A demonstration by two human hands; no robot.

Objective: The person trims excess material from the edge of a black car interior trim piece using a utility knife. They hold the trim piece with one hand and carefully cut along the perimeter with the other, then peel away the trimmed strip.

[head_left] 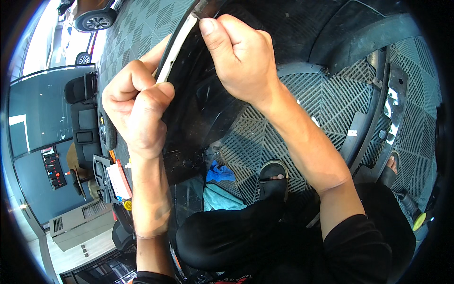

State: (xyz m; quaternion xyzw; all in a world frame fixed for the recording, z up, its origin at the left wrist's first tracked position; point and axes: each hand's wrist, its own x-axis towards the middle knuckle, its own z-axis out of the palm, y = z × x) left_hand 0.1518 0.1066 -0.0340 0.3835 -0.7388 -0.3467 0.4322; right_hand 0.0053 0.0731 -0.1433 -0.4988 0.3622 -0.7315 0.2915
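Note:
A large, glossy black car panel (198, 109), curved like a bumper, stands in front of me, its edge running up between my hands. Along that edge lies a narrow white strip (178, 47) with a small dark spot on it. My left hand (139, 104) pinches the edge at the strip's lower end, thumb on the near side and fingers curled behind. At the upper end, my right hand (243, 59) is closed around the edge, its thumb beside the strip's tip. The fingertips of both hands are partly hidden.
Blue cloth (220, 172) and teal cloth (221, 198) lie below the panel by my sandalled foot (273, 177). Long dark trim pieces (376, 113) rest on the grated floor (302, 106) at right, near a tool with a yellow end (419, 221). Car seats (85, 118) stand at left.

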